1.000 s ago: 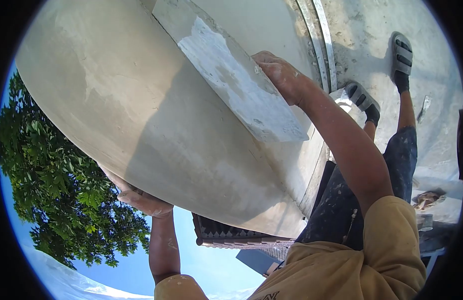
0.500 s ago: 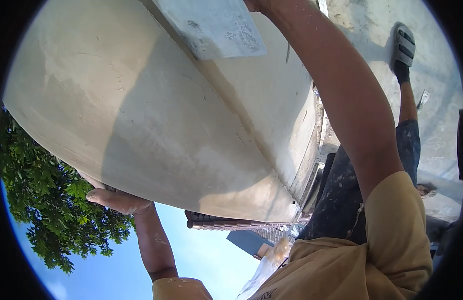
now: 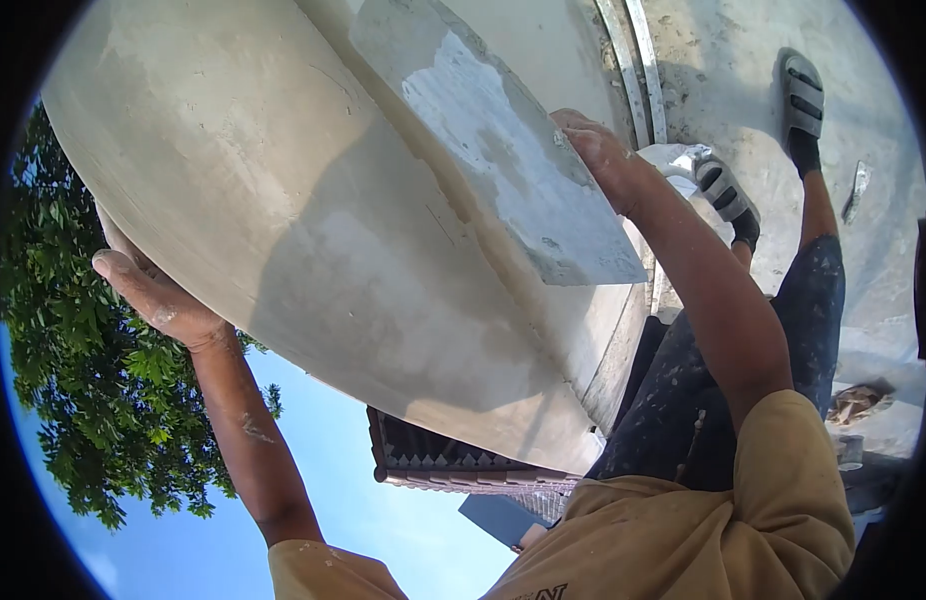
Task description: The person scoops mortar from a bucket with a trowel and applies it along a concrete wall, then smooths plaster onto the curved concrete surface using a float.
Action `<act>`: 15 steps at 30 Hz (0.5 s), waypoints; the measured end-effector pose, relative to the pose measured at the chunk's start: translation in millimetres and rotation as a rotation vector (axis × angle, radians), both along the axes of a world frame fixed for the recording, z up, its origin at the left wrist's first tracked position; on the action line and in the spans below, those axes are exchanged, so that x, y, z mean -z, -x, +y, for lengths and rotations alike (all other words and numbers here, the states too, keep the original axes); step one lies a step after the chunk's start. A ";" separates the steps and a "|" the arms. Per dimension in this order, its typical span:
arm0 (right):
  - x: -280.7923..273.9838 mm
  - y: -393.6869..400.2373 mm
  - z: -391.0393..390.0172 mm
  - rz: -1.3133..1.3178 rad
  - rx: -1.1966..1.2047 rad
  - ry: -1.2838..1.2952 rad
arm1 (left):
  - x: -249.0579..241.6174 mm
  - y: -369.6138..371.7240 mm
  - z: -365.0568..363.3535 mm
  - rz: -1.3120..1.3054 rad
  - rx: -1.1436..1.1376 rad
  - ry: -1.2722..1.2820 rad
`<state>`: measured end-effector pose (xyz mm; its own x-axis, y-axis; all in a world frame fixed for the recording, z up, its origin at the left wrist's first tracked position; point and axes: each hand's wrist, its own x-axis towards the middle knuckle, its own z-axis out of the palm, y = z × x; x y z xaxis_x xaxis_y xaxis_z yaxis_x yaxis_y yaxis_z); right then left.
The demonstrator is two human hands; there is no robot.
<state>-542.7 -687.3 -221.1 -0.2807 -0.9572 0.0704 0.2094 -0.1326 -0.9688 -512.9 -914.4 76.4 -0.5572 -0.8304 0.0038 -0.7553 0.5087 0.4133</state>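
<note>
My right hand (image 3: 605, 165) grips the right edge of a flat, plaster-smeared board (image 3: 483, 110), its fingers partly hidden along that edge. The long grey board lies close over a pale plastered surface (image 3: 353, 270) and carries whitish, wet-looking patches. Beside it, a brownish groove (image 3: 438, 185) runs diagonally down the plaster. My left hand (image 3: 163, 300) is at the curved outer edge of the plastered surface, thumb stretched out and apart from the fingers. It holds nothing, and plaster dust coats its skin. Part of its fingers is hidden at the rim.
Two narrow pale strips (image 3: 643, 75) lie at upper right on the concrete floor (image 3: 723, 60). My sandalled feet (image 3: 725, 190) stand there, near a small scrap (image 3: 856, 192). Leafy branches (image 3: 93, 400) fill the left side, and a tiled roof (image 3: 463, 465) shows below the plaster edge.
My right hand and the board have come down and rightward in view, bringing the hand fully into sight. My left hand has shifted left and up along the edge.
</note>
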 end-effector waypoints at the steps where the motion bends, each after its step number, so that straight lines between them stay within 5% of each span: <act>1: -0.3 -4.1 -0.6 -0.017 0.006 -0.005 | 0.0 -0.6 0.5 0.002 0.004 -0.003; 5: -7.5 -11.2 -3.5 -0.193 -0.008 -0.071 | -4.3 -7.1 -7.1 0.021 -0.021 -0.024; 15: -14.9 -29.9 -6.5 0.037 -0.009 -0.029 | -8.1 -12.7 -8.9 0.082 -0.098 -0.046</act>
<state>-512.8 -693.8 -206.2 -0.2696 -0.9615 0.0530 0.1748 -0.1030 -0.9792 -500.2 -923.3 84.4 -0.4730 -0.8810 0.0062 -0.7631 0.4132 0.4969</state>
